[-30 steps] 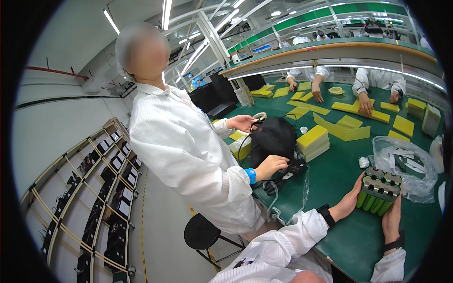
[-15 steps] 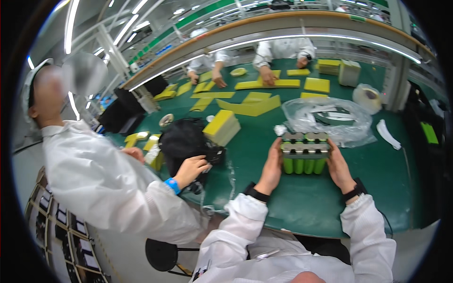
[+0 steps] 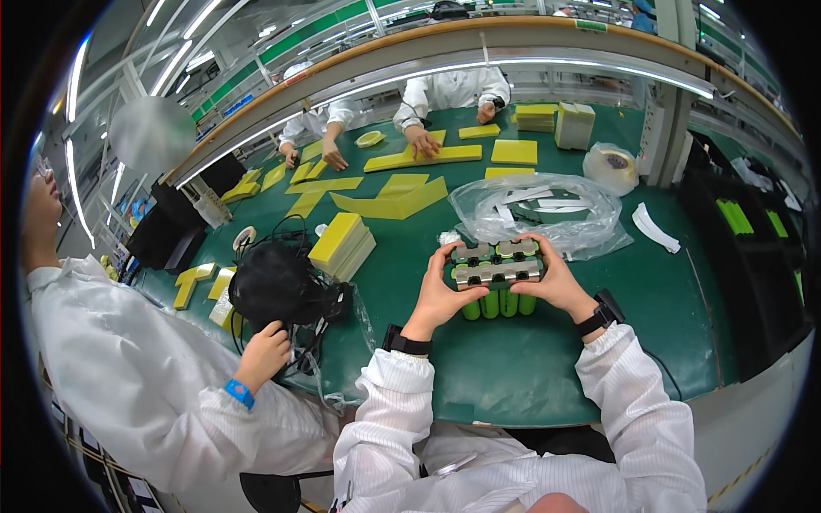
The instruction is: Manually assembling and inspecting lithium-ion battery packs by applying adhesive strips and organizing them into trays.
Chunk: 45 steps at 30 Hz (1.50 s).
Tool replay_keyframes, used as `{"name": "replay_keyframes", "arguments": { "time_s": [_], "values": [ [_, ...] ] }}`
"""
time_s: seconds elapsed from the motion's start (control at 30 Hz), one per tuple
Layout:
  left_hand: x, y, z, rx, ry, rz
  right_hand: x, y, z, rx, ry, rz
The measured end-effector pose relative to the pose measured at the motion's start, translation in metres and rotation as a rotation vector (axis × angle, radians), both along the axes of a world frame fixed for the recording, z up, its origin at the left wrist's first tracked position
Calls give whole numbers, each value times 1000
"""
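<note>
Between my two hands is a battery pack (image 3: 499, 275) of several green cylindrical cells, with silvery metal strips across its top. My left hand (image 3: 436, 295) grips its left end, the thumb along the near edge. My right hand (image 3: 560, 284) closes on the right end in the same way. The cells' lower parts show below the strips, above the green tabletop (image 3: 556, 376). Just beyond the pack lies a clear plastic bag (image 3: 556, 224) with white strips in it. I cannot tell whether the pack touches the table.
At left a co-worker's hand (image 3: 263, 355) is by a black bag (image 3: 274, 286) with cables. A stack of yellow-topped sheets (image 3: 342, 244) stands nearby. Across the table two people handle yellow sheets (image 3: 453, 154). A tape roll (image 3: 611, 167) and a curved white strip (image 3: 656, 228) lie right, before black trays (image 3: 748, 256).
The view has swung right, so the table's contents sit further left. My thumbs have come round to the pack's near edge, and its top is tilted differently. Both hands still hold it.
</note>
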State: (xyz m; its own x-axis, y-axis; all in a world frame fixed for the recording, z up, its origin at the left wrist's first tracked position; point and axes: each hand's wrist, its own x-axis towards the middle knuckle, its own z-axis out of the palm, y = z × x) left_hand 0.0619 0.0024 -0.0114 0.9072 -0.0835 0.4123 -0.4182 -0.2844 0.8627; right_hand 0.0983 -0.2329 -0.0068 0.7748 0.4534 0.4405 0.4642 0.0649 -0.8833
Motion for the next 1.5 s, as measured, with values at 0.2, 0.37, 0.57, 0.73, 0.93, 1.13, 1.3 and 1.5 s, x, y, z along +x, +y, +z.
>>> {"name": "replay_keyframes", "arguments": {
  "time_s": [0.2,0.37,0.57,0.73,0.93,1.13,1.3,1.5],
  "values": [
    [4,0,-4,-85,12,-27,1,3,4,38,33,8],
    [3,1,-2,-145,56,-46,5,3,2,46,4,23],
    [-6,-6,-1,-311,98,-156,1,-7,3,94,132,165],
    [-6,4,-2,-376,4,-252,-2,-11,-7,187,189,171],
    [-7,10,-24,-471,204,-178,1,-2,-30,275,177,114],
    [-8,6,-36,-491,163,-291,-38,6,-44,30,-61,-399],
    [-15,-7,-34,-792,349,-279,-74,10,-38,79,-152,-535],
    [-16,-7,-40,-828,294,-321,-83,13,-25,-42,-264,-513]
  ]
}}
